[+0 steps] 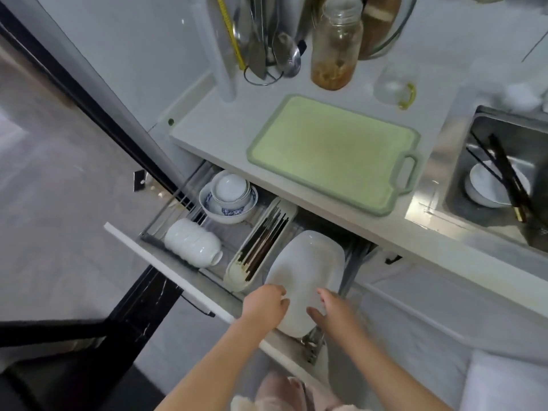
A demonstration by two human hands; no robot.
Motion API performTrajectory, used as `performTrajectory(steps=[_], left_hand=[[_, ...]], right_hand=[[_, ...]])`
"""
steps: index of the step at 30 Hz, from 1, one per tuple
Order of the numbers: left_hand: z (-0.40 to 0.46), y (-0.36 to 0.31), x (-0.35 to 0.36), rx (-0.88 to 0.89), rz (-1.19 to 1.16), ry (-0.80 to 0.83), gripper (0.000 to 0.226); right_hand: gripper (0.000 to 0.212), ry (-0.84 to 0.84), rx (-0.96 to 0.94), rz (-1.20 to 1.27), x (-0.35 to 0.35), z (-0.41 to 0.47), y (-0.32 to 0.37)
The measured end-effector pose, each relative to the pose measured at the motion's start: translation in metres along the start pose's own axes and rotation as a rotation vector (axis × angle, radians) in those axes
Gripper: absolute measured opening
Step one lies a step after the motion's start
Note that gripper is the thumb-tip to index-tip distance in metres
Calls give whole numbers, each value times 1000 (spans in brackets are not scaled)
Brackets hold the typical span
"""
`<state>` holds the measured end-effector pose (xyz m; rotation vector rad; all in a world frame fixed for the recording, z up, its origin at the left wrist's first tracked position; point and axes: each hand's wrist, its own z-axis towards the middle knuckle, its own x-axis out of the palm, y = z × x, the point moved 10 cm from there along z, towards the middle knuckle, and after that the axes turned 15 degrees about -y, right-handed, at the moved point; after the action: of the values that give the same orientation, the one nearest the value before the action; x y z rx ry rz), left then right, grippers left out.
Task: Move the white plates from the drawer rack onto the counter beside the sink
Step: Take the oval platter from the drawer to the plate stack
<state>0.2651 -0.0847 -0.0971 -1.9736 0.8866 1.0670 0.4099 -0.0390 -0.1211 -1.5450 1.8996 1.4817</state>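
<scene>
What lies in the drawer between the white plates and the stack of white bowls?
In the head view, a long tray holding chopsticks lies between the white plates and the stacked white bowls.

Soft, even, cool daylight; I see no hard shadows. Beyond my fingers the plate (305, 277) washes out to near-white. Far right of my fingers, the sink rim (427, 203) glares. Everything's slightly blurred, and straight lines bow toward the edges.
</scene>
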Motion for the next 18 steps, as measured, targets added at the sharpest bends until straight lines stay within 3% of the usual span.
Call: performTrajectory(steps=[8, 18], left_hand=[[49, 15, 36, -41, -8, 109, 44], [121, 52, 93, -31, -15, 247, 52]], right_hand=[[57, -4, 191, 120, 34, 38, -12], [63, -145, 612, 309, 80, 71, -57]])
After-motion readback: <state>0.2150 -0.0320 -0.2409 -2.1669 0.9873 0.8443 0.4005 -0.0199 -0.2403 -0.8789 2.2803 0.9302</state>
